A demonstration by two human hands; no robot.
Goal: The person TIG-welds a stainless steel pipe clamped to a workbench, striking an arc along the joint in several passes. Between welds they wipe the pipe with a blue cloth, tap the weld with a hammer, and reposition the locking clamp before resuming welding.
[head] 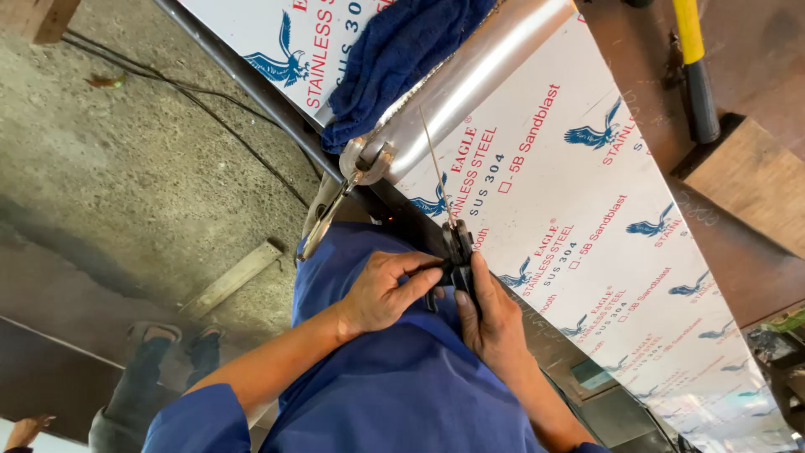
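Observation:
My left hand (381,292) and my right hand (493,320) meet on a small black hand tool (458,252) at the edge of a white film-covered steel sheet (587,210). The left fingers pinch the tool's side and the right hand wraps around its body. A thin metal rod (434,155) rises from the tool's tip toward a shiny steel tube (470,84) lying on the sheet. Locking pliers (329,214) clamp the tube's near end. A dark blue towel (394,59) is draped over the tube.
A hammer with a yellow and black handle (694,59) lies on the brown bench at the upper right. Below the bench, on the concrete floor, are a wooden strip (231,281) and a black cable (210,109). Another person's legs (159,369) stand at the lower left.

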